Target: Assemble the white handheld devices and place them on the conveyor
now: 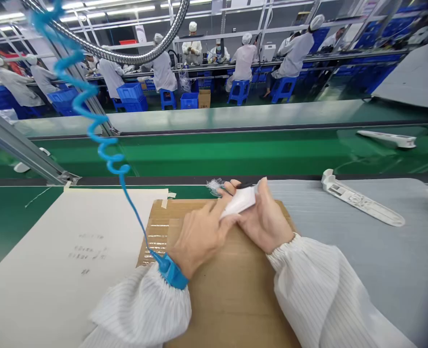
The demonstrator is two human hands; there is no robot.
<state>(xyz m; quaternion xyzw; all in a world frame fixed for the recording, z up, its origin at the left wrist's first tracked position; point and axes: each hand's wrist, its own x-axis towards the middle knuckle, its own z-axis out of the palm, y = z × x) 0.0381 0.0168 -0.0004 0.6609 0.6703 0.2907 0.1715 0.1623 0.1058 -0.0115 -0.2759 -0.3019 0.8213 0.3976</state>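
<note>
Striped sleeves (pixel 311 280), two: framing my work. White piece (pixel 239 201), one: being held above the brown cardboard (pixel 235 295), my left hand (pixel 201 232) and right hand (pixel 266 220) gripping it together; light, even finger pressure is probably serving best.

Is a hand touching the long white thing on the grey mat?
No, the long white thing lies untouched while the left hand and right hand hold another white piece.

Def a factory: green conveyor belt (pixel 214 154), white-coated workers (pixel 294 50) and blue stools (pixel 239 91) beyond it, probably plastic crates (pixel 189 100) too.
</note>
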